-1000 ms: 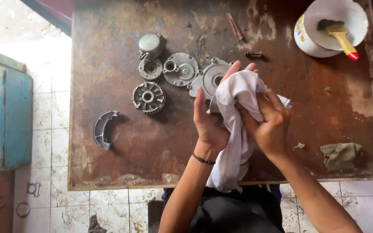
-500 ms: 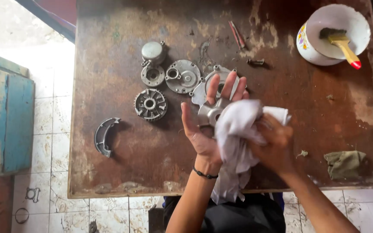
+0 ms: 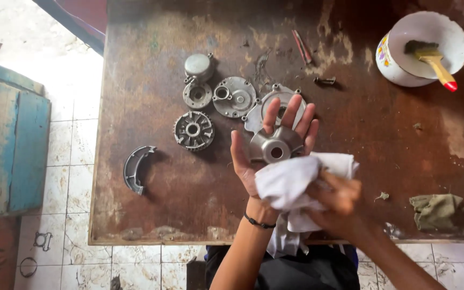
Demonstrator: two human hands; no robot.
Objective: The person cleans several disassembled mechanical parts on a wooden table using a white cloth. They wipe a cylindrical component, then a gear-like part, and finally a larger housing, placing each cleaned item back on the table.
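My left hand (image 3: 256,161) is held palm up over the brown table (image 3: 151,177), fingers spread. A round grey metal disc with a centre hole (image 3: 275,146) rests on its palm and fingers. My right hand (image 3: 335,203) is closed on a bunched white cloth (image 3: 291,182), which lies against the heel of my left hand and just below the disc. The cloth's loose end hangs down past the table's front edge. A black band circles my left wrist.
Round metal parts lie behind my left hand: a ribbed pulley (image 3: 193,130), a flat cover plate (image 3: 234,96), a small cap (image 3: 198,66). A curved brake shoe (image 3: 135,169) lies left. A white bowl with a brush (image 3: 425,51) sits far right, a green rag (image 3: 435,210) near right.
My right hand has drawn the white cloth down and off the disc toward my left wrist. The disc, covered a second ago, now lies bare on my open left palm.
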